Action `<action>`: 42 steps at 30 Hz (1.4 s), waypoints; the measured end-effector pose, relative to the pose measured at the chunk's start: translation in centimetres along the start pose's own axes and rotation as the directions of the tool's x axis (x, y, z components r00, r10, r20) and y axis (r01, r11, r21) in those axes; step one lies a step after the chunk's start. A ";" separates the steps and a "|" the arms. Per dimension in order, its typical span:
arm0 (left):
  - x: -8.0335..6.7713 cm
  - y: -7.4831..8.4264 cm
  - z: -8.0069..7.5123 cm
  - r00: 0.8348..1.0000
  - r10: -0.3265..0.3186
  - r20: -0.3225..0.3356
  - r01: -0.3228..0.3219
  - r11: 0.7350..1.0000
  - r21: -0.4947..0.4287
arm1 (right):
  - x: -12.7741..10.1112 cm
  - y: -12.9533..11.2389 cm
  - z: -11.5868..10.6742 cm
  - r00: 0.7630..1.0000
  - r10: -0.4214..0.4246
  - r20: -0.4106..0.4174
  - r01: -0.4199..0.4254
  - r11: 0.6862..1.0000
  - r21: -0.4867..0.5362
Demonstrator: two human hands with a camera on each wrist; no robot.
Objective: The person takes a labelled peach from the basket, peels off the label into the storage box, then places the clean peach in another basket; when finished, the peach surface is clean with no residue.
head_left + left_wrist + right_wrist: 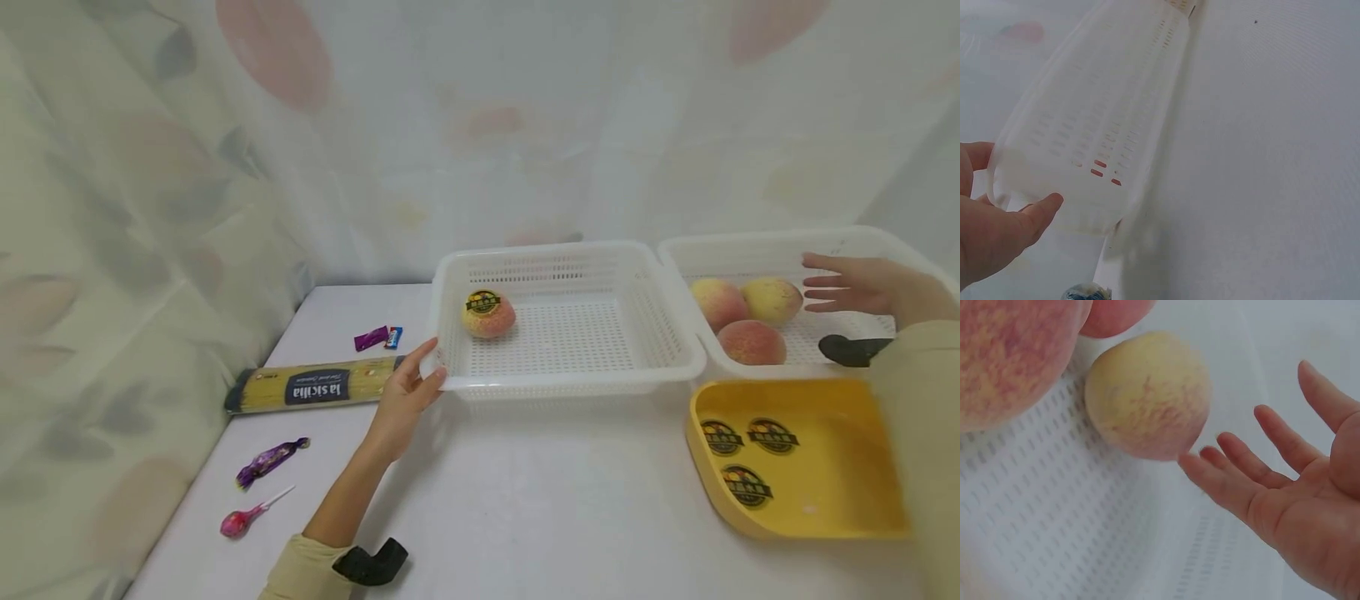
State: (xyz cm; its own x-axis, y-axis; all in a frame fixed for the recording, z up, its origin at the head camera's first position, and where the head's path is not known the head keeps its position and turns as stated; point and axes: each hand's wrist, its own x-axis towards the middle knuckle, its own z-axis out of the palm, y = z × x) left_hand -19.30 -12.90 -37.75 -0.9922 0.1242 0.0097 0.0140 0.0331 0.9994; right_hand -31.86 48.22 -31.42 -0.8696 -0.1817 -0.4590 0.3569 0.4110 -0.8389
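Observation:
My left hand [402, 406] grips the near left corner of a white plastic basket [570, 385], thumb [1044, 212] against its outer wall and fingers over the rim. A peach [487, 315] with a black and gold sticker lies inside at the left. My right hand [862, 287] is over a second white basket [757, 243], its fingers spread and holding nothing. Beside those fingers sits a yellowish peach [1147, 397]. Two redder peaches lie close to it, one at the near side [752, 342] and one at the left [717, 303].
A yellow tray [832, 500] with several stickers [772, 435] stands before the right basket. At left lie a spaghetti packet [315, 387], two small wrapped sweets [371, 337], a purple-wrapped candy [272, 461] and a lollipop [243, 521]. Patterned curtains [525, 125] hang behind.

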 end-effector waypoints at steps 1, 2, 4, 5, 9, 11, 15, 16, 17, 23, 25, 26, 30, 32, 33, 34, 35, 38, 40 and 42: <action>0.0 0.0 0.0 1.000 -0.001 -0.003 0.001 1.000 0.000 | -0.1 -0.5 0.1 1.000 -0.018 0.000 0.018 1.000 -0.015; 0.0 0.0 0.0 1.000 -0.002 -0.003 0.002 1.000 0.003 | -0.1 -1.0 0.1 0.999 -0.032 0.000 0.032 0.999 -0.031; 0.0 0.0 0.1 1.000 -0.004 -0.006 0.004 1.000 0.004 | -0.2 -2.1 0.3 0.998 -0.062 0.008 0.063 0.997 -0.051; 0.0 0.0 0.1 1.000 -0.007 -0.007 0.007 1.000 0.003 | -0.2 -2.6 0.4 0.997 -0.079 0.018 0.080 0.995 -0.066; 0.2 -0.1 0.2 1.000 -0.001 -0.001 0.001 1.000 -0.019 | -0.3 -4.8 1.0 0.989 -0.144 0.034 0.147 0.980 -0.136; 0.3 -0.1 0.3 1.000 0.003 0.001 -0.003 0.999 -0.032 | -0.3 -5.9 1.5 0.983 -0.184 0.031 0.186 0.968 -0.168; 0.4 -0.1 0.3 1.000 0.010 0.001 -0.010 0.999 -0.038 | -0.3 -8.3 3.5 0.966 -0.257 0.030 0.259 0.956 -0.140; 0.4 -0.1 0.3 1.000 0.009 0.000 -0.009 0.999 -0.034 | -0.2 -8.8 4.1 0.962 -0.272 0.033 0.274 0.954 -0.119; 0.5 -0.1 0.3 1.000 0.007 -0.001 -0.007 0.999 -0.032 | -0.2 -9.3 4.7 0.956 -0.290 0.043 0.293 0.952 -0.090; 0.6 -0.2 0.2 1.000 0.005 -0.014 -0.005 0.999 -0.038 | 1.1 -12.3 9.5 0.926 -0.356 0.127 0.351 0.934 0.060; 0.6 -0.3 0.2 1.000 0.006 -0.019 -0.006 0.999 -0.039 | 1.9 -13.2 11.3 0.915 -0.369 0.166 0.358 0.929 0.095; 0.7 -0.4 0.2 1.000 0.004 -0.023 -0.005 0.999 -0.044 | 2.3 -13.6 12.1 0.908 -0.375 0.188 0.361 0.926 0.106; 0.8 -0.5 0.3 0.999 0.003 -0.034 -0.005 0.999 -0.052 | 4.2 -14.9 15.1 0.877 -0.397 0.271 0.381 0.918 0.115; 0.8 -0.6 0.4 0.999 0.001 -0.038 -0.003 0.999 -0.048 | 5.2 -15.3 16.5 0.863 -0.403 0.305 0.390 0.915 0.105; 0.9 -0.6 0.4 0.999 -0.001 -0.039 -0.001 0.999 -0.043 | 5.7 -15.4 17.2 0.858 -0.404 0.318 0.394 0.914 0.098; 0.9 -0.7 0.5 0.999 -0.003 -0.040 0.002 0.999 -0.040 | 6.3 -15.5 17.9 0.855 -0.401 0.329 0.395 0.914 0.088; 0.9 -0.7 0.6 0.999 -0.006 -0.043 0.004 0.999 -0.037 | 6.8 -15.6 18.6 0.850 -0.400 0.344 0.399 0.914 0.075; 0.9 -0.8 0.8 0.999 -0.002 -0.049 0.001 1.000 -0.026 | 8.1 -15.8 20.6 0.848 -0.377 0.372 0.394 0.919 0.034; 0.9 -0.8 0.9 0.998 0.000 -0.056 -0.002 0.999 -0.032 | 8.9 -15.9 21.8 0.843 -0.364 0.396 0.387 0.922 0.021; 0.9 -0.8 1.0 0.998 0.001 -0.062 -0.003 1.000 -0.030 | 9.6 -15.8 22.9 0.844 -0.345 0.411 0.374 0.927 0.012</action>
State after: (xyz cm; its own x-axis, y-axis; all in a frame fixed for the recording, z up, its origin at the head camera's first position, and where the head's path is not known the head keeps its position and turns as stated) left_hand -20.10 -11.78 -38.60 -0.9979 0.0630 0.0126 0.0128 0.0027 0.9999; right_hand -38.03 19.49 -29.25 -0.7166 -0.6625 -0.2179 0.0104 0.3022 -0.9532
